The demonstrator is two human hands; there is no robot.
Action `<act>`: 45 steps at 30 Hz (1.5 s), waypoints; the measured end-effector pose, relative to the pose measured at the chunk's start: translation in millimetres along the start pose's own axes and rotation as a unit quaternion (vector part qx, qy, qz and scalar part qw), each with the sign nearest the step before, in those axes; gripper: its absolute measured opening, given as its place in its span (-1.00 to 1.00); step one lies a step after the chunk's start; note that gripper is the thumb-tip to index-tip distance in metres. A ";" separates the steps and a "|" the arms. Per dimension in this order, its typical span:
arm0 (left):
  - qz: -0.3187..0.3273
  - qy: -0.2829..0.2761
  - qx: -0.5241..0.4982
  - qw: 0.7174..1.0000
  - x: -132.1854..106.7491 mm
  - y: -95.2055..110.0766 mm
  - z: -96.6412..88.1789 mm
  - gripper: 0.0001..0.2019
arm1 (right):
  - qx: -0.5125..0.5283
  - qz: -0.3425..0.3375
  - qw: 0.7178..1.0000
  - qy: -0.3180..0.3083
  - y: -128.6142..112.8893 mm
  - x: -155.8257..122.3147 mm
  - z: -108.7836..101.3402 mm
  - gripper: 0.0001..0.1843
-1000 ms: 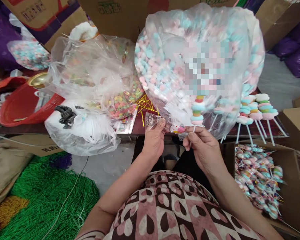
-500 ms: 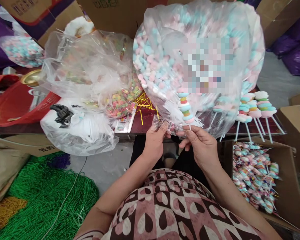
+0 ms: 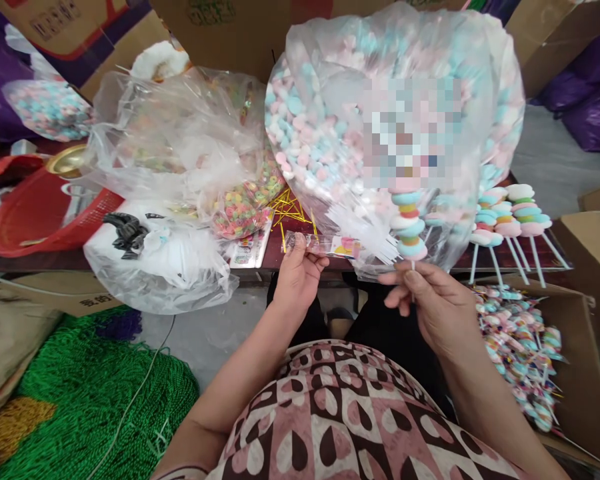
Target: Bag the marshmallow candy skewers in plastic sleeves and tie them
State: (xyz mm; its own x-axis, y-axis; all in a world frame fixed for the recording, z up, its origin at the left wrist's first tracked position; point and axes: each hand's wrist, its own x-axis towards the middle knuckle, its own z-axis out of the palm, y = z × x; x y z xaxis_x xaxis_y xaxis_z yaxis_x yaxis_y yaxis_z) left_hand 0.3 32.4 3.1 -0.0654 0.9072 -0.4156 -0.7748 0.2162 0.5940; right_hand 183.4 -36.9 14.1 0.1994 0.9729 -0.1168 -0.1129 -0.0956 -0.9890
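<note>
Between the thumb and fingers of my left hand [image 3: 303, 270] is a clear printed plastic wrapper [image 3: 333, 245], stretching out to the right. My right hand [image 3: 435, 297] pinches the white stick of a marshmallow skewer [image 3: 409, 225], held upright with pink, blue and white marshmallows and coloured gummy rings stacked on it. White sticks [image 3: 365, 230] lie in a loose pile between the hands, at the table's front edge. Yellow twist ties [image 3: 289, 208] are scattered beyond my left hand. Several finished skewers [image 3: 515, 212] stand at the table's right end.
A big clear bag of marshmallows [image 3: 325, 127] fills the back of the table. Bags of gummy rings [image 3: 240, 217], a white plastic bag [image 3: 165, 267] and a red basket [image 3: 35, 213] are on the left. At lower right, a cardboard box [image 3: 577, 373] holds wrapped skewers.
My hands have moved apart. The right hand carried the marshmallow skewer to the right, while the left shifted slightly left with the wrapper, which now shows stretched out.
</note>
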 end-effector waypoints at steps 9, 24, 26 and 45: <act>-0.030 0.011 -0.028 0.999 2.0 8.2 4.5 -0.81 | -0.120 0.071 0.989 -0.047 -4.2 -30.4 -35.4 -0.62; 0.064 -0.046 0.069 0.995 0.4 5.4 7.0 -0.68 | -0.265 -0.018 0.964 -0.030 -8.0 -29.4 -63.6 -0.59; 0.064 -0.039 0.054 0.996 1.7 8.6 6.2 -0.70 | -0.260 -0.013 0.965 -0.002 -4.7 -31.6 -69.8 -0.64; 0.000 -0.041 0.015 0.999 4.2 2.4 1.6 -0.74 | -0.216 -0.003 0.976 -0.010 -6.5 -32.7 -65.9 -0.72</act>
State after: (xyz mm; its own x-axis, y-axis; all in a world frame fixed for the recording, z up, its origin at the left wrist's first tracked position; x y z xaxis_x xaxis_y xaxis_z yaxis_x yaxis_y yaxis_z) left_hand -0.9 37.3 3.8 -0.0114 0.9335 -0.3584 -0.7559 0.2266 0.6142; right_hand 241.8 -82.0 18.3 0.1791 0.9774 -0.1127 0.3112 -0.1650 -0.9359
